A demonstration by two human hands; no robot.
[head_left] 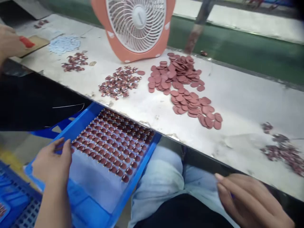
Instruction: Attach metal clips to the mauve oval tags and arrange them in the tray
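Note:
My left hand (53, 163) is over the left side of a blue plastic crate (141, 183), thumb and fingers curled together at the end of a row of small reddish-brown pieces (111, 136). These lie in neat rows on a pale sheet (95, 177) inside the crate. Whatever is between the left fingertips is hidden. Low on the right, my right hand (254, 199) hangs near the table edge, its thumb and fingers drawn together; I cannot make out anything in them. Flat reddish oval discs (182, 76) and a heap of small shiny-edged pieces (120, 82) lie on the white table (244, 101).
An orange fan (131, 57) stands at the back of the table. More small pieces lie in a right-hand heap (285, 153) and a left-hand heap (75, 61), near pale blue bits (64, 43). Another person's hand (9, 41) is at the far left, by a red object (26, 41).

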